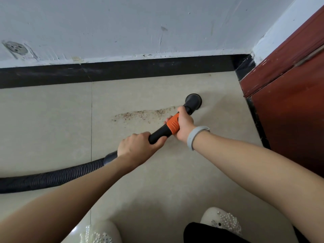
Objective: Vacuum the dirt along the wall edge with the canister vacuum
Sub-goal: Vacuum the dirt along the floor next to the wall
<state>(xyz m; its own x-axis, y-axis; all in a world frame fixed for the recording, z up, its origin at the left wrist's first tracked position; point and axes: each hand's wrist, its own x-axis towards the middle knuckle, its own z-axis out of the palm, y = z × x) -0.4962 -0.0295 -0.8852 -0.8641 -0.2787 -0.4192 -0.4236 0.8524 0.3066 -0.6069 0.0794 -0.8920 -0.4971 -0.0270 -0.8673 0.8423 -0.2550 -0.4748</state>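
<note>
A black vacuum wand with an orange collar [172, 126] slants across the beige floor. Its round black nozzle [193, 100] sits on the tile just right of a streak of brown dirt [143, 114]. My right hand [184, 125] grips the wand at the orange collar, close behind the nozzle. My left hand [138, 144] grips the black tube lower down, where it meets the ribbed hose [52, 178]. The hose runs off the left edge. The canister is out of view.
A black skirting strip [122, 71] runs along the grey-white wall [140, 23] beyond the dirt. A reddish-brown wooden door or cabinet [289, 106] stands at the right. My two white beaded shoes [222, 220] show at the bottom.
</note>
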